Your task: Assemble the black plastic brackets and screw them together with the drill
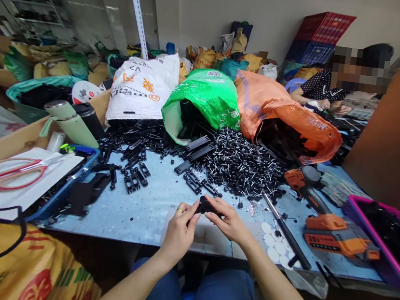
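Observation:
Above the table's front edge, both my hands grip one small black plastic part (205,206) between them. My left hand (180,228) pinches it from the left, thumb and fingertips closed on it. From the other side my right hand (227,220) has its fingers closed around it, hiding much of its shape. Beyond the hands lies a heap of small black knobs with metal pins (244,162). Flat black slotted pieces (194,182) lie at the heap's near left side, and more black brackets (134,176) are scattered farther left.
An orange cordless drill (335,235) and a black-handled rod tool (286,231) lie right, beside white discs (278,245). Open white (143,92), green (205,104) and orange sacks (281,111) line the back. Red scissors (15,173) rest left on a blue tray (89,160). A co-worker (327,90) sits back right.

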The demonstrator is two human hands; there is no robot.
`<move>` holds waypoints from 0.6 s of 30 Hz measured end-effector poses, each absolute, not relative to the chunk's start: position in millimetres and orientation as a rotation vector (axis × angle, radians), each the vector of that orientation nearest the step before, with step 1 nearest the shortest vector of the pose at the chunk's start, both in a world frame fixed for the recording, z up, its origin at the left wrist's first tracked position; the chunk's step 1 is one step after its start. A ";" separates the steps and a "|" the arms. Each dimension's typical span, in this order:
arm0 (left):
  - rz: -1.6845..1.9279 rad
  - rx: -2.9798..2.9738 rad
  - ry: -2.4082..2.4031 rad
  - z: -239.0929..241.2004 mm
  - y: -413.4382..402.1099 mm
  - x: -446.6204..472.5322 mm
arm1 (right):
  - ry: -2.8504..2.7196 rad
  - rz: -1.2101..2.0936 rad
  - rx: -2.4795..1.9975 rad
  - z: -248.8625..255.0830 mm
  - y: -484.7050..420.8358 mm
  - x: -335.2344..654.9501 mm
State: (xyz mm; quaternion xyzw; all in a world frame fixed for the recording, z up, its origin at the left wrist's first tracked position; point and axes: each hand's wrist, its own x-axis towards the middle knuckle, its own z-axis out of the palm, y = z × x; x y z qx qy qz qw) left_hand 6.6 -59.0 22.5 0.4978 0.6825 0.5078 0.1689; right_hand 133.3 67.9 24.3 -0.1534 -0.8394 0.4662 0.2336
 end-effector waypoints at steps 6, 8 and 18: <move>1.888 1.079 1.901 25.9 -45.2 29.3 | -2.042 1.150 -0.480 23.3 34.5 115.3; 1.884 1.157 1.843 28.9 -43.1 23.6 | -2.025 1.106 -0.468 21.5 28.4 112.3; 1.744 1.163 1.958 1.4 -38.7 5.2 | -2.037 1.091 -0.592 -2.2 22.0 96.3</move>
